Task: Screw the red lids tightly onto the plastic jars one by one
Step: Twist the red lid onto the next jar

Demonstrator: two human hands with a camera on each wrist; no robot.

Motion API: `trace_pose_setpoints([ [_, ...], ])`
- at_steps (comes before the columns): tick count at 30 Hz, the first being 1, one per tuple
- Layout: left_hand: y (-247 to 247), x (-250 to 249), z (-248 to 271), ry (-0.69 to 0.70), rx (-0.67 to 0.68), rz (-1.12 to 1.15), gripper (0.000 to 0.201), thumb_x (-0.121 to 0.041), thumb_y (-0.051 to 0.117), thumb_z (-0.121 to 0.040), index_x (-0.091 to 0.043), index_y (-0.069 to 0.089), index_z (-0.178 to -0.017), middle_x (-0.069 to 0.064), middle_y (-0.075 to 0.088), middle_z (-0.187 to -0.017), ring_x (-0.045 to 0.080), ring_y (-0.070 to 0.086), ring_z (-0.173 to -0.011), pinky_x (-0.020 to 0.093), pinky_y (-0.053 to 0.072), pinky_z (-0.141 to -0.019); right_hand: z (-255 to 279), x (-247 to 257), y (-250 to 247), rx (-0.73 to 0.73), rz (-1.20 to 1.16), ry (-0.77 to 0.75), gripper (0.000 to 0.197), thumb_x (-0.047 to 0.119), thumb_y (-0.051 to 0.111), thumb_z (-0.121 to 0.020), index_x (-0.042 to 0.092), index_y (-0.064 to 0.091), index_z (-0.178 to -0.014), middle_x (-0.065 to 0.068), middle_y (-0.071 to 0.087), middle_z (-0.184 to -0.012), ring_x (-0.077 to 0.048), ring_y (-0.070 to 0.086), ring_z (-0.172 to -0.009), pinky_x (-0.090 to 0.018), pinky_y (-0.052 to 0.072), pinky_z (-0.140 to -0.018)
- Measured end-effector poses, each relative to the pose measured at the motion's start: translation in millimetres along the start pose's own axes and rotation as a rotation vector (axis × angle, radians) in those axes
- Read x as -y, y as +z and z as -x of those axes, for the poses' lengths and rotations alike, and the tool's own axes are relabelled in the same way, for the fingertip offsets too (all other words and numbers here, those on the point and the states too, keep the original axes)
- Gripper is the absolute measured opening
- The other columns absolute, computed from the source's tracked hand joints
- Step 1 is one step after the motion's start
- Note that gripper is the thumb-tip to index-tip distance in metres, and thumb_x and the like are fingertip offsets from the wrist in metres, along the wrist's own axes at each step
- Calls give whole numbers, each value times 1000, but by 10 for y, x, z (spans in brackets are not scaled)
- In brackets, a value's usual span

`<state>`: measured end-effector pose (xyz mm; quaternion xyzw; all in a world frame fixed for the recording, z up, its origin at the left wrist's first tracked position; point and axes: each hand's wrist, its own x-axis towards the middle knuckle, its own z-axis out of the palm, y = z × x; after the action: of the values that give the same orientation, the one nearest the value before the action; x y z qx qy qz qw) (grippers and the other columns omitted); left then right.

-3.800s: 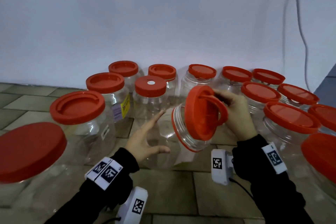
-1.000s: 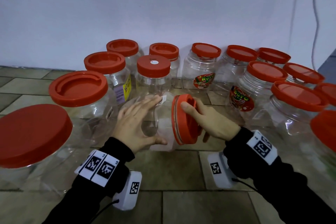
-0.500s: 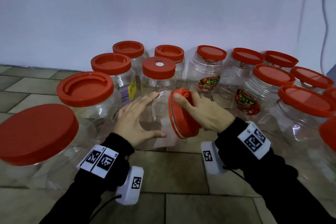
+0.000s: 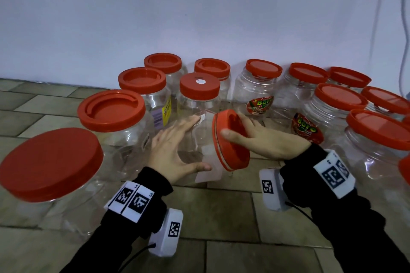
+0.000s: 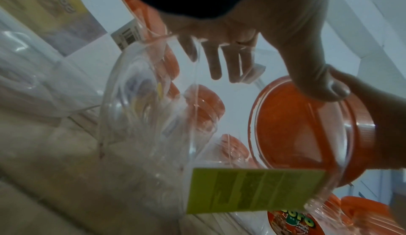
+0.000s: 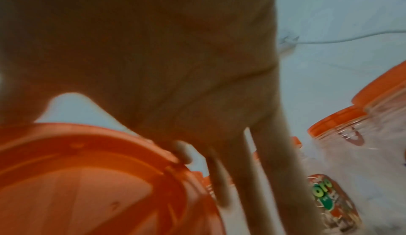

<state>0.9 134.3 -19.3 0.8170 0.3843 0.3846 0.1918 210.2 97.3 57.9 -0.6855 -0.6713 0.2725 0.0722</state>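
The jar (image 4: pixel 195 144) in hand is tipped onto its side, held clear of the tiled floor (image 4: pixel 217 213) near the middle of the scene, with its long axis running left to right and its mouth facing right. The red lid (image 4: pixel 229 139) sits on that mouth, its face turned toward the right hand (image 4: pixel 264 139).

Left hand (image 4: pixel 170 148): fingers spread almost straight over the far and upper wall of the jar, thumb under the near side; a bracing hold rather than a clenched one. Right hand: thumb on the near rim of the lid, fingers over its face and far rim, grasping the lid.

Finding: the lid lies directly left of the right grip and square to the jar's axis, so the turning falls to the right hand, the left resisting. How far the thread is taken up cannot be told (the seam is partly hidden by the thumb).

Capped jars (image 4: pixel 257 86) stand behind and on both sides.
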Motion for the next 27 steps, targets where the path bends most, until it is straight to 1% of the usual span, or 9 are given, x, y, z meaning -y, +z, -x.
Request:
trace_pose_setpoints([
  [3,-1,10,0,1,-4,25,97,-90,44,-45,-52,20,-130,-20,32,-138,16,32,-132,57,24,-105,63,-53,-66,-1,62,-273,116,51,76,-65,46,-12,-140,13,-1,-151,-16,17,-139,-31,24,-109],
  [5,2,6,15,-6,-2,36,98,-89,46,-44,-52,20,-130,-21,31,-139,15,30,-133,55,21,-107,65,-66,-60,-36,44,-339,111,46,79,-64,49,-4,-139,14,7,-147,-16,21,-136,-34,30,-108],
  [10,69,-60,60,-22,-14,-7,98,-79,54,-42,-54,17,-130,-32,20,-135,9,25,-132,37,13,-104,9,-7,19,-87,-110,-24,106,86,31,-55,33,14,-145,-1,35,-143,-25,52,-114,-31,56,-67],
  [13,88,-54,58,-22,-10,0,98,-77,56,-43,-55,15,-130,-32,20,-136,8,23,-133,39,14,-105,30,-103,-30,10,-68,-96,110,80,49,-58,40,-5,-144,5,8,-155,-16,29,-135,-34,31,-107],
  [17,59,-14,48,-4,-2,37,98,-84,52,-44,-49,23,-131,-19,32,-142,16,29,-134,55,21,-106,147,-91,-107,0,-10,-282,110,43,78,-65,47,-2,-141,18,13,-140,-3,25,-124,-22,27,-97],
  [19,45,-8,46,-6,-2,57,99,-85,52,-44,-47,26,-132,-17,34,-142,16,31,-133,58,22,-105,125,-38,-35,-58,-40,-213,102,61,67,-64,45,4,-142,9,22,-142,-10,35,-124,-27,38,-94],
  [22,41,-4,42,-9,1,76,99,-85,52,-45,-47,27,-132,-18,34,-143,14,30,-133,58,21,-105,113,52,81,-110,-175,3,101,84,31,-56,37,12,-144,-4,42,-134,-26,61,-98,-35,58,-65],
  [24,42,-4,36,-18,3,90,99,-85,52,-45,-47,26,-132,-18,34,-143,13,27,-135,58,20,-106,114,9,59,-55,-132,1,100,81,32,-60,38,1,-145,-1,32,-141,-26,55,-113,-32,53,-80],
  [27,36,8,21,-19,-5,105,98,-83,53,-46,-46,27,-132,-15,36,-143,14,26,-136,58,20,-106,155,-73,-62,28,-33,-168,119,54,71,-66,42,-22,-139,11,-6,-153,-8,17,-133,-25,22,-101],
])
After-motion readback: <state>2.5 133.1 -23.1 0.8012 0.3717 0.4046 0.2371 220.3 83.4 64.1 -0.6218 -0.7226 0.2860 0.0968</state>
